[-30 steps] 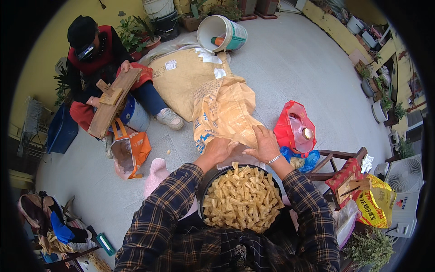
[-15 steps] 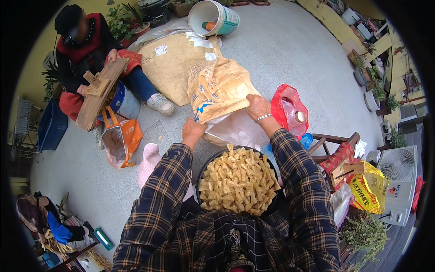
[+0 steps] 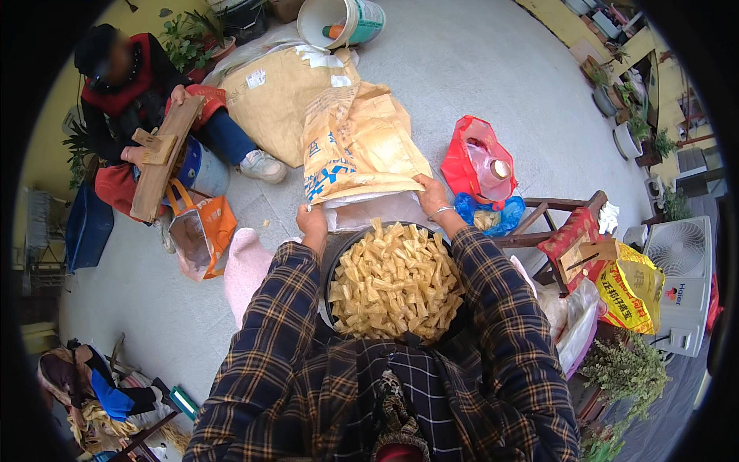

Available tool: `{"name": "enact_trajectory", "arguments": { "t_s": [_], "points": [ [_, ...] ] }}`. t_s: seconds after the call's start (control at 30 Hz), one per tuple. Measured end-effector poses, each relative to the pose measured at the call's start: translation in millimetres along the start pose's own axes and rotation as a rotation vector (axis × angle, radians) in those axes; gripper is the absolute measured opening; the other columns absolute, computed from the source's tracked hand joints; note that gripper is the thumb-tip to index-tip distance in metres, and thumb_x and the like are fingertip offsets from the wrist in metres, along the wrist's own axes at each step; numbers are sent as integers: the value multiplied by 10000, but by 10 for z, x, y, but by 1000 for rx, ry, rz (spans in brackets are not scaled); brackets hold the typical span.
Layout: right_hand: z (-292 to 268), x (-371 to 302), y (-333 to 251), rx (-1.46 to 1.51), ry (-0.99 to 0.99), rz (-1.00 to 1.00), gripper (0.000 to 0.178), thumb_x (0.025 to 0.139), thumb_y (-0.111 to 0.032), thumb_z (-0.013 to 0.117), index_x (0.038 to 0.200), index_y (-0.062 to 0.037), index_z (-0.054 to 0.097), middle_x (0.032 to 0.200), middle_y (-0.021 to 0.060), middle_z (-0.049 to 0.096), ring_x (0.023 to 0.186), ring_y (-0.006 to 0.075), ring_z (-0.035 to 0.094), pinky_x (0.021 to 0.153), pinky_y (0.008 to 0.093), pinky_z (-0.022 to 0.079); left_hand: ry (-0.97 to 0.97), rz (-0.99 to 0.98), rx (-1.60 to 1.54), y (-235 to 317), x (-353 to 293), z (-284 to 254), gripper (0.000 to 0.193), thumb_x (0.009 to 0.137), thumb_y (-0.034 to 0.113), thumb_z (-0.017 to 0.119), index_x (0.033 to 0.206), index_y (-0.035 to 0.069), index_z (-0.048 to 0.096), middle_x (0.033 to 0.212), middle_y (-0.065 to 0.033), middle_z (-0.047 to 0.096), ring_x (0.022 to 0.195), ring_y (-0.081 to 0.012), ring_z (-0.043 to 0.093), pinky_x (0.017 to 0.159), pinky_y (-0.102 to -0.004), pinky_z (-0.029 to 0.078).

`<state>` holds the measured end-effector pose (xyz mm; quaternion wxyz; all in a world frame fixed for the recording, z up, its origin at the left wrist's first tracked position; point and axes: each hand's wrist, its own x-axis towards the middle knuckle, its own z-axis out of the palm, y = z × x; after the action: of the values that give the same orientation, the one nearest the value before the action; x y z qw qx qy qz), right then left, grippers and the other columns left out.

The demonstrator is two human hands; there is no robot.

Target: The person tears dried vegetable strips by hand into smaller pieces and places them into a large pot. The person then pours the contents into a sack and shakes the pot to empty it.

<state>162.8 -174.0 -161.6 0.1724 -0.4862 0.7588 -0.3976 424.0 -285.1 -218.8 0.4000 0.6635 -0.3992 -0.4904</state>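
My left hand (image 3: 312, 224) is closed on the left corner of a tan woven sack's mouth. My right hand (image 3: 433, 195), with a bracelet at its wrist, grips the opposite corner. Stretched between them is the mouth of the sack (image 3: 362, 146), which has blue print and a whitish plastic lining (image 3: 369, 214); its body lies away from me on the floor. Just below the mouth, close to my body, a dark round basin (image 3: 329, 299) is heaped with short, pale-yellow twisted pieces (image 3: 396, 281). My plaid sleeves flank the basin.
At left, another person (image 3: 127, 92) holds a wooden board (image 3: 171, 158) over a blue-and-white bucket (image 3: 208, 171). An orange bag (image 3: 204, 239) stands nearby. To the right are a red plastic bag (image 3: 481, 162), a blue bag (image 3: 508, 219) and a wooden stool (image 3: 566, 254). A white bucket (image 3: 358, 21) lies beyond the sack.
Both hands have drawn the sack's mouth closer to the basin, the right hand coming down more. The sack now lies flatter, showing more blue print. The whole view has shifted slightly.
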Motion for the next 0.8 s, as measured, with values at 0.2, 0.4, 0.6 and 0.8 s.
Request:
{"name": "enact_trajectory", "arguments": {
  "t_s": [0.2, 0.4, 0.6, 0.8],
  "points": [
    [-685, -374, 148, -232, 40, -236, 78, 707, -125, 572, 753, -66, 595, 693, 206, 590, 692, 386, 592, 593, 437, 472, -382, 554, 518, 151, -439, -326, 232, 754, 237, 626, 853, 27, 637, 799, -200, 645, 768, -331, 639, 690, -375, 489],
    [-994, -1038, -35, -92, -33, -142, 296, 812, -259, 569, 670, 0, 595, 630, 209, 554, 597, 365, 567, 534, 396, 429, -554, 496, 450, 412, -934, -449, 298, 740, 303, 642, 864, 33, 657, 811, -219, 622, 800, -340, 626, 708, -365, 473],
    [-1034, -1355, -196, -158, 21, -123, 251, 819, -266, 563, 751, -28, 604, 693, 216, 570, 661, 380, 574, 572, 408, 437, -466, 498, 378, 351, -1256, -743, 338, 786, 344, 585, 896, 28, 629, 807, -220, 618, 788, -377, 604, 676, -400, 462],
    [-1048, -1694, -267, -219, 34, 35, 223, 764, -246, 616, 724, -33, 567, 703, 219, 567, 673, 402, 560, 586, 437, 433, -390, 541, 506, 253, -1524, -1129, 333, 799, 357, 541, 912, 53, 619, 836, -220, 614, 823, -404, 580, 694, -433, 456]
  ]
}}
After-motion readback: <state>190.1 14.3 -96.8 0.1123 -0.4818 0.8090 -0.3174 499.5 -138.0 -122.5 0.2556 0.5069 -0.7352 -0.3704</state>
